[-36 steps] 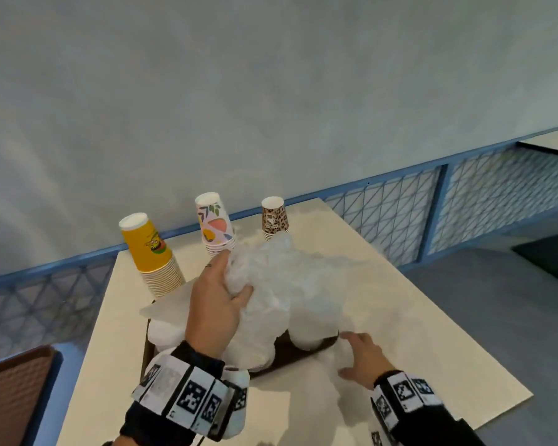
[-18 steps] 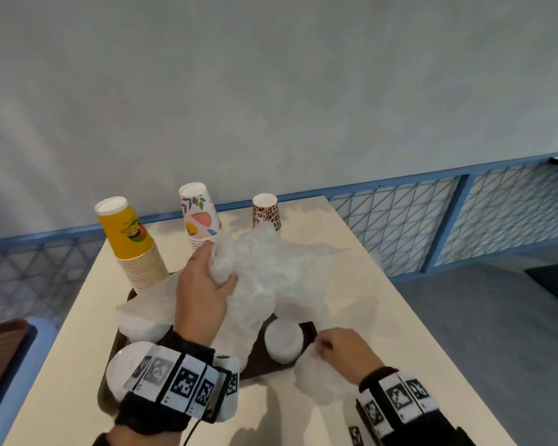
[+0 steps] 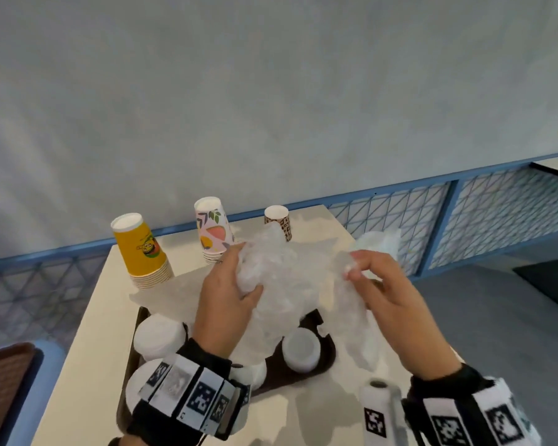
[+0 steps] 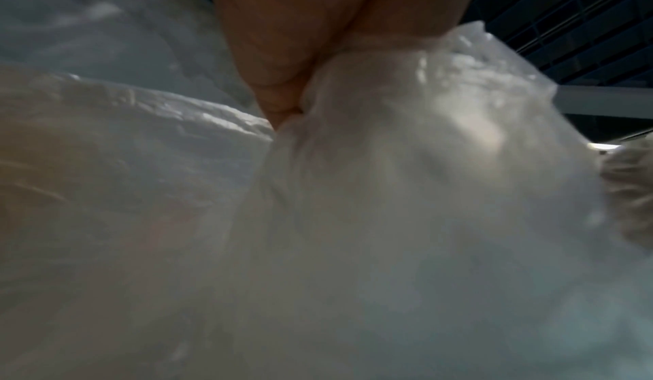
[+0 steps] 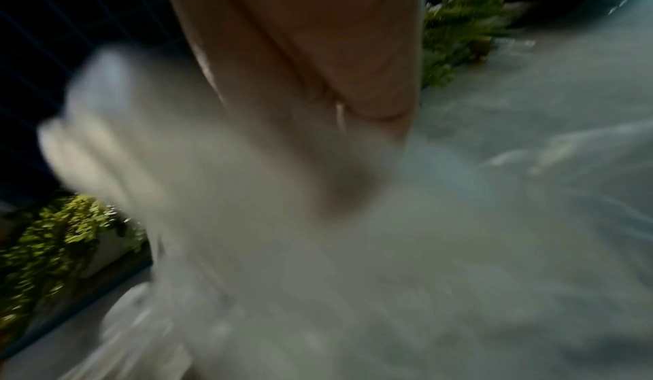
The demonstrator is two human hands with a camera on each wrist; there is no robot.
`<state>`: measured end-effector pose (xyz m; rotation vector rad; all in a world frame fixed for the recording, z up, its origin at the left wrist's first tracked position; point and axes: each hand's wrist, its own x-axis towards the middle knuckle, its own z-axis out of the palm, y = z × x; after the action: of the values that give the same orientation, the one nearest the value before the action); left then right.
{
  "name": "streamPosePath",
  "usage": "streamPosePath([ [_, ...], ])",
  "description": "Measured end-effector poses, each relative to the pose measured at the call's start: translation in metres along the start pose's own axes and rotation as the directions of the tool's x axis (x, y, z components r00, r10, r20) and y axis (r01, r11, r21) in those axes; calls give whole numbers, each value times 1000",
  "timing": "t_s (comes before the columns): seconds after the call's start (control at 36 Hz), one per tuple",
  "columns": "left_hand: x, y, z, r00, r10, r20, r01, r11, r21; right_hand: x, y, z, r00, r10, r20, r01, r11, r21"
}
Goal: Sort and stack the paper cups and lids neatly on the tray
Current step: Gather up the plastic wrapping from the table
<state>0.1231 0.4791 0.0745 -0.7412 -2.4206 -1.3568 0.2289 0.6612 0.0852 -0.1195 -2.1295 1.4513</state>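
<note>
A crumpled clear plastic bag [image 3: 284, 278] hangs above the dark tray [image 3: 326, 355]. My left hand [image 3: 236, 284] grips a bunch of it at its left side. My right hand [image 3: 368, 272] pinches another part of the plastic [image 5: 247, 218] at the right, lifted off the table. White lid stacks [image 3: 302, 349] [image 3: 158, 336] sit on the tray under the bag. Behind stand three upside-down cup stacks: yellow [image 3: 142, 249], floral [image 3: 213, 230] and leopard-print [image 3: 279, 222]. In the left wrist view the plastic [image 4: 388, 190] fills the picture below my fingers [image 4: 275, 51].
The cream table [image 3: 87, 349] ends at a blue mesh railing [image 3: 432, 226] behind and to the right. A brown woven chair seat [image 3: 4, 381] lies at lower left. Grey floor drops away on the right.
My right hand rose from the table by the tray's right edge, taking hold of plastic and lifting it up beside the left hand. The left hand kept its grip on the bag.
</note>
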Motion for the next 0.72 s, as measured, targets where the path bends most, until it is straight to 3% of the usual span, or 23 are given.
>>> streamPosePath([
  [0.08,-3,6,0,989,128,79,-121,989,-88,-7,-1,24,985,-28,169,47,993,-110],
  [0.17,-6,9,3,963,192,191,-163,974,-160,-13,-2,38,950,-76,304,135,975,-178],
  [0.42,-10,7,14,933,165,321,-121,981,-152,-11,5,38,918,-88,387,168,970,-177],
  [0.58,5,6,21,976,81,201,-62,993,-99,11,13,21,946,-125,300,131,991,0],
  [0.72,21,14,22,1000,-20,14,21,993,-116,55,57,-10,995,-100,1,99,994,-55],
])
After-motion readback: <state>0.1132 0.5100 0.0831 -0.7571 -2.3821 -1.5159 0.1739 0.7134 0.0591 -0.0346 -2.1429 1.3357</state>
